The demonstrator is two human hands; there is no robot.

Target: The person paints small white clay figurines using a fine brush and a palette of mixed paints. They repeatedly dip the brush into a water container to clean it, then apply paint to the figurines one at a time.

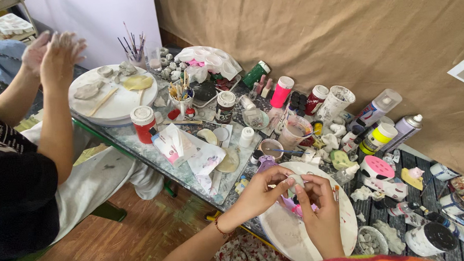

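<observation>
Two hands meet low in the view over a round white work board [283, 232] that lies on the cluttered bench [139, 145]: the left hand [260, 189] and the right hand [318, 205] both pinch a small pale lump of clay [296, 181] between fingertips and thumbs, holding it up off the board, seemingly so it can be turned and shaped from both sides. Just under the fingers a pink piece [292, 203] rests on the board, partly hidden. Beyond the hands, within easy reach, stand a clear plastic cup of cloudy water [294, 133] and a small brown bowl with a brush in it [271, 148], while crumpled white tissue [191, 153] lies to the left. Further right, spray cans and paint bottles [383, 131] crowd together upright. Further back, a red-lidded jar [144, 124] stands beside a second round white board [113, 96] carrying flattened grey and yellow clay pieces. At the far left, another person's hands [54, 52] are pressed flat together, palms meeting above that board, perhaps rolling clay between them, though nothing shows there.
</observation>
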